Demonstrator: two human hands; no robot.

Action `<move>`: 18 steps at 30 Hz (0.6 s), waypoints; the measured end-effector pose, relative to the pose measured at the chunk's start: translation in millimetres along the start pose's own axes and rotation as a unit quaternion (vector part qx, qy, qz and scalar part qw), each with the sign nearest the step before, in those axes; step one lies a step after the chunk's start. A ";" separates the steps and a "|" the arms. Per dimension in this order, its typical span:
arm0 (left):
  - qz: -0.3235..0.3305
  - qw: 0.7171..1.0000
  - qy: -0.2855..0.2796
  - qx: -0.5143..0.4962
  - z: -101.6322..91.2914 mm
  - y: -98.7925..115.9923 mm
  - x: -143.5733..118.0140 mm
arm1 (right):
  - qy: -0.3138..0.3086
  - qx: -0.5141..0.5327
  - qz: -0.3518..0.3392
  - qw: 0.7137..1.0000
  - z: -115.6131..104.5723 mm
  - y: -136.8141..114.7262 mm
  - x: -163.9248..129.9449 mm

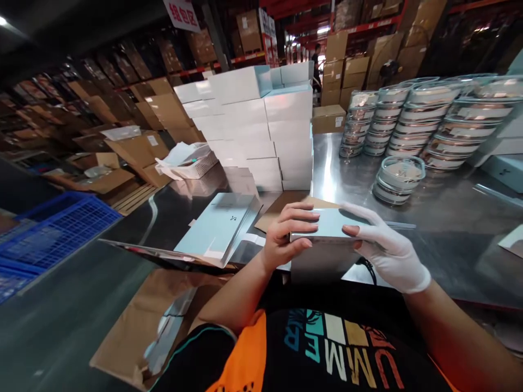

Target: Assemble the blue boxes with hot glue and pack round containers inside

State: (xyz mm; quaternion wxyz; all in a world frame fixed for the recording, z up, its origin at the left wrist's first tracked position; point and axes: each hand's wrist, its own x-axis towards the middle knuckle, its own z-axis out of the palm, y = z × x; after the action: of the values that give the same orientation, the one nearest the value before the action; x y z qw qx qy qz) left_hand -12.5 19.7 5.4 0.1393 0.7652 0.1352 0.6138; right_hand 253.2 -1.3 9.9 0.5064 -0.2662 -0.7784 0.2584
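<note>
Station: metal worktable [327, 163], wearer standing close against its front edge.

Hands: both grasping one pale-blue box [333, 222], held before the torso at the table's front edge. Bare left hand [288, 234] lays its fingers over the left end of the top face, thumb on the near side. Right hand [384, 245], in a white glove with thumb tip bare, wraps the right end, thumb at the near upper edge. Probable reason for the opposed grip: it steadies the box and keeps its panels square. Whether its base rests on anything, I cannot tell; contents unseen.

Left of the hands: flat pale-blue folders [216, 223], piled one on another, presumably for easy reach. Brown cardboard sheet [281, 209] lies behind the left hand.

Beyond: white boxes [245, 125] stacked in courses like brickwork, likely for stability; interiors hidden.

Containers, right: round clear tubs [433, 111] in tall columns, pale bands round their sides; brownish matter shows through, identity uncertain. A shorter stack of tubs [398, 179] stands apart, nearer the gloved hand.

Containers, left: white perforated basket [206, 166] heaped with crumpled white wrapping [180, 155]. Below table level, a brown carton [126, 326] holds pale-blue and whitish pieces [174, 326].
</note>
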 end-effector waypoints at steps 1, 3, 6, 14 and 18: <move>0.002 1.000 -0.001 0.003 1.4 -0.8 -0.6 | -0.003 0.003 -0.005 1.000 -0.8 0.0 0.6; 0.005 1.000 -0.004 0.006 2.4 -2.7 -2.3 | -0.006 0.007 -0.014 1.000 -2.7 0.5 1.9; 0.002 1.000 -0.009 -0.002 -4.8 -4.6 -0.4 | -0.013 -0.007 -0.040 0.999 -3.9 3.5 4.1; -0.131 0.909 -0.345 0.193 -32.3 36.3 51.3 | -0.035 -0.068 -0.165 0.983 30.1 18.9 9.9; -0.150 0.905 -0.316 0.242 -48.7 42.3 57.3 | -0.078 -0.079 -0.096 0.989 -9.0 61.6 49.6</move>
State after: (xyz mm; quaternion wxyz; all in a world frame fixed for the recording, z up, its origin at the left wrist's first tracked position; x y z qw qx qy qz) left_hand -46.5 4.6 83.2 0.0755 0.8999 0.3418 0.2600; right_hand 253.8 78.1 3.9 0.4436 -0.2085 -0.8556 0.1666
